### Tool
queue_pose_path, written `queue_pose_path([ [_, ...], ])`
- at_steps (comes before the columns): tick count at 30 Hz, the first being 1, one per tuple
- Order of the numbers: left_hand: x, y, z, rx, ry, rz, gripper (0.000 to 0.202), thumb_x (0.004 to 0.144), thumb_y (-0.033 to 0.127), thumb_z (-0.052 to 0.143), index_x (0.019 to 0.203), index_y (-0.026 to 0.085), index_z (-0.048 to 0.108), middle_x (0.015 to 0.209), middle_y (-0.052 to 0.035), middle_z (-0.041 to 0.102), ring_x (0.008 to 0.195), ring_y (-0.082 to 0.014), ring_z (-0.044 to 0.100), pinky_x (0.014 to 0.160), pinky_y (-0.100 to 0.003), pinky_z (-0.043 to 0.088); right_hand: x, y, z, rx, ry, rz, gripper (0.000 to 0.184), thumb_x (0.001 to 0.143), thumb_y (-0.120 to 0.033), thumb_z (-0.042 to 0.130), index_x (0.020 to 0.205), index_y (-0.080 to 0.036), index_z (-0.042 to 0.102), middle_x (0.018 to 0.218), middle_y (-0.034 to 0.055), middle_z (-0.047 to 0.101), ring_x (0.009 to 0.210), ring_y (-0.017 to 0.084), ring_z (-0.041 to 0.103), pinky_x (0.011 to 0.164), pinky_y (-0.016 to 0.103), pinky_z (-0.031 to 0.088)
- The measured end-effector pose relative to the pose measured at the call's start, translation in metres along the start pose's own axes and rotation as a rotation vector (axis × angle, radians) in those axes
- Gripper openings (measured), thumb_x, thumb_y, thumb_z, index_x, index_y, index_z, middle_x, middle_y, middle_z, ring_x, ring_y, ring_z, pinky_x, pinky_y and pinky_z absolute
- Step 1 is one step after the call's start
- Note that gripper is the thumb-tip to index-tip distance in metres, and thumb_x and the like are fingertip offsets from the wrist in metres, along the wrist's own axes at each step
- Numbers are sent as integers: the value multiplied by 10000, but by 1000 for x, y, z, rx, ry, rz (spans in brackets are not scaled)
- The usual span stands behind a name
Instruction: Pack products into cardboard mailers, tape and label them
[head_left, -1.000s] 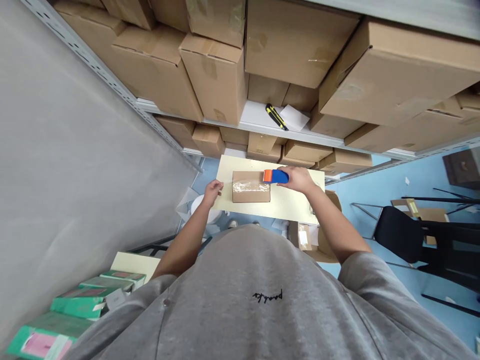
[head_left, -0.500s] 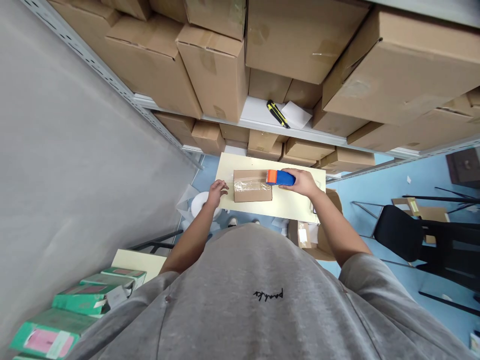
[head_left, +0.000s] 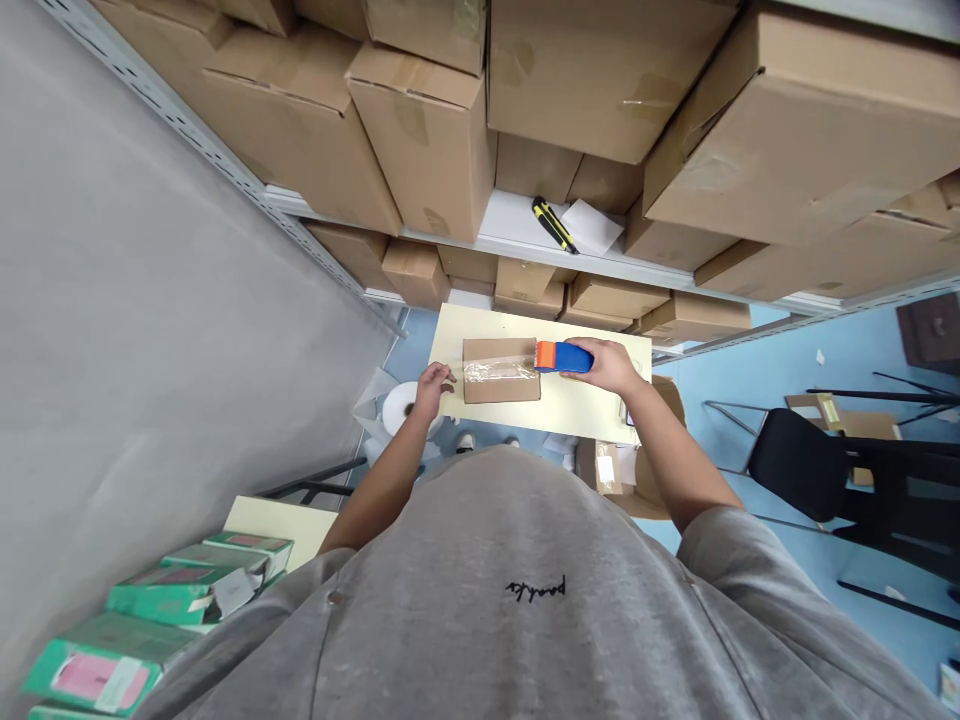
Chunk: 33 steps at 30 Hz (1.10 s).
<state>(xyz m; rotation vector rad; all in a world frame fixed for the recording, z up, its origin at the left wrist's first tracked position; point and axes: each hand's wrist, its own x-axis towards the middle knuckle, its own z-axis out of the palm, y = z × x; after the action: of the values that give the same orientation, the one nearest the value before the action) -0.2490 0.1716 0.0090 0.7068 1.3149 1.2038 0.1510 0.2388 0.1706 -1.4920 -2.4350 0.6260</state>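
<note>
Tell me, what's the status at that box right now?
Right hand grips tape dispenser at right edge of box. Left hand open, near its left end. Box flat on table, clear tape across top. No obstruction seen.

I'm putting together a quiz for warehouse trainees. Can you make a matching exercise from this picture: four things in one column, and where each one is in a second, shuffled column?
Things:
1. dispenser
2. knife
3. taped box
4. chair

Places:
A. on the shelf
B. on the floor
C. in the right hand
D. on the table

Pairs: 1-C, 2-A, 3-D, 4-B
</note>
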Motion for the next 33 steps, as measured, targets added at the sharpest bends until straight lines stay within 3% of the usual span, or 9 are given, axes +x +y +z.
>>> queue_pose_path([
  [9,-1,-14,33,168,97,34,431,895,622,691,775,239,535,719,13,585,660,-146,571,557,-231,464,-2,9,9,-3,-11,-2,637,792,-556,844,1362,-307,711,1370,44,747,1222,360,714,1007,466,555],
  [13,-1,-11,41,417,236,140,327,947,543,660,848,248,561,889,-35,627,825,-196,640,724,-303,533,-3,10,9,-18,-15,-11,626,808,-565,829,1361,-297,710,1346,52,758,1196,354,724,973,444,558],
  [15,0,-8,41,518,347,178,307,898,489,744,1006,240,601,1060,-85,643,1013,-258,670,890,-379,549,-4,12,9,-24,-10,-14,630,804,-562,835,1361,-296,710,1344,53,759,1191,352,726,964,434,557],
  [18,0,-2,40,622,405,123,696,822,431,838,1383,185,508,1290,-177,612,1284,-360,610,1082,-495,500,-7,17,8,-32,-1,-8,640,790,-544,851,1365,-302,707,1347,41,759,1182,345,730,956,425,559],
  [21,-5,12,46,790,393,144,689,984,388,633,1572,151,364,1421,-220,580,1419,-352,541,1180,-521,447,-11,22,9,-41,1,0,638,794,-539,847,1369,-305,702,1349,34,759,1179,335,733,951,420,564],
  [24,-12,30,72,991,256,420,614,1078,330,348,1667,173,271,1625,-191,471,1556,-307,404,1294,-524,322,-13,23,12,-47,8,-7,631,803,-544,838,1367,-297,701,1356,40,755,1191,333,730,957,421,565],
  [28,-13,45,121,1276,-256,657,747,1070,430,331,1728,145,122,1790,-130,197,1672,-307,118,1362,-559,83,-13,21,14,-59,12,-16,611,813,-532,830,1362,-295,702,1357,42,754,1193,330,731,960,420,564],
  [30,-10,45,138,1353,-437,688,896,1045,573,386,1725,83,70,1795,-177,116,1677,-323,36,1359,-555,18,-13,21,13,-66,13,-9,616,814,-529,829,1366,-290,700,1362,45,752,1201,328,727,964,416,562],
  [33,-5,37,147,1423,-553,689,1325,856,824,584,1699,-13,-2,1770,-282,7,1655,-412,-94,1326,-616,-64,-14,22,13,-95,-6,1,640,818,-548,826,1380,-275,690,1372,60,745,1200,329,723,963,408,554],
])
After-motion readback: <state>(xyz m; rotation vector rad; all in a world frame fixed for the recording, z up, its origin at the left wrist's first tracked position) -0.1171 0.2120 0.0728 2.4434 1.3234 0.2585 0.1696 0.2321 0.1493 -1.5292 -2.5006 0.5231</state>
